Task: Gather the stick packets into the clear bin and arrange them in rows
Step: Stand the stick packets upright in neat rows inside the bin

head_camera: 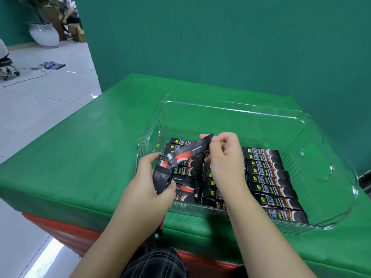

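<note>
Pinching one stick packet (190,150) between both hands, left hand (158,181) also clutching a small bundle (163,177). Two rows fill the clear bin (230,109) toward six o'clock; twelve o'clock bare, so I'd say halfway.

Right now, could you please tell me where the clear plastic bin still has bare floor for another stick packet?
The clear plastic bin is bare along its far wall, beyond the black stick packet rows. The near half is crowded with packets and both hands.
</note>
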### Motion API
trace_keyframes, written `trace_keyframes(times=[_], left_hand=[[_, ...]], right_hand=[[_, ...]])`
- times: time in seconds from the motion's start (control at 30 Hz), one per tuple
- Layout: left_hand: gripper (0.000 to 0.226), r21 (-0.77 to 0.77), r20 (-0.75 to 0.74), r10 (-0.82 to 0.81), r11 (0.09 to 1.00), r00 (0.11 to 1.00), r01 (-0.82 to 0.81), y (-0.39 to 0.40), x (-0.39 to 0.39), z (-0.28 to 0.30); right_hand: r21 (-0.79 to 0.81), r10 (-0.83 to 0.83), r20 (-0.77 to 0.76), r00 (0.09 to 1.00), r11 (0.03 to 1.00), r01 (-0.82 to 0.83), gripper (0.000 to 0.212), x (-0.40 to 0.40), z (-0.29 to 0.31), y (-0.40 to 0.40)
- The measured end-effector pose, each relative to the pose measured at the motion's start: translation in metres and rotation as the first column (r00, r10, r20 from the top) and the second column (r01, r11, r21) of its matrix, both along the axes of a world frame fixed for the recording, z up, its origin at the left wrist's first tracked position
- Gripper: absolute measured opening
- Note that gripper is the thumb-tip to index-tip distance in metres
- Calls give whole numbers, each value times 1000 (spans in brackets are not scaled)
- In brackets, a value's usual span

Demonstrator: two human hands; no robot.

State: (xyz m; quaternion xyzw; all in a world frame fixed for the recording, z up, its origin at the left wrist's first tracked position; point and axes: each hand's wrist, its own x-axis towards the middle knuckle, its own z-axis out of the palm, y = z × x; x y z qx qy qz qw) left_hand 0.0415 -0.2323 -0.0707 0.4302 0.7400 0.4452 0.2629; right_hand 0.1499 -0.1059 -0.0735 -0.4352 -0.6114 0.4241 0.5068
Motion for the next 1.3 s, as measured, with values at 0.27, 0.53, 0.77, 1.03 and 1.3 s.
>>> trace_keyframes(times=[0.27, 0.53, 0.77, 1.03, 1.3], left_hand=[[46, 156, 125, -17, 988, 992, -3, -11, -2, -4], [53, 95, 12, 21, 995, 1000, -23, -8, 0, -1], [43, 30, -244, 106, 994, 964, -102, 5, 8, 15], [44, 28, -396, 88, 996, 914, -84, 11, 14, 21], [40, 9, -150, 57, 998, 987, -57, 16, 11, 15]], right_hand=[[86, -98, 90, 991, 992, 90, 17, 3, 3, -3], [-107, 132, -32, 991, 985, -135, 21, 0, 7, -7], [-143, 207, -183, 961, 962, -234, 22, -2, 8, -7], [-136, 345, -192, 919, 918, -373, 17, -4, 5, -8], [-114, 253, -119, 960, 957, -267, 24, -2, 3, -4]])
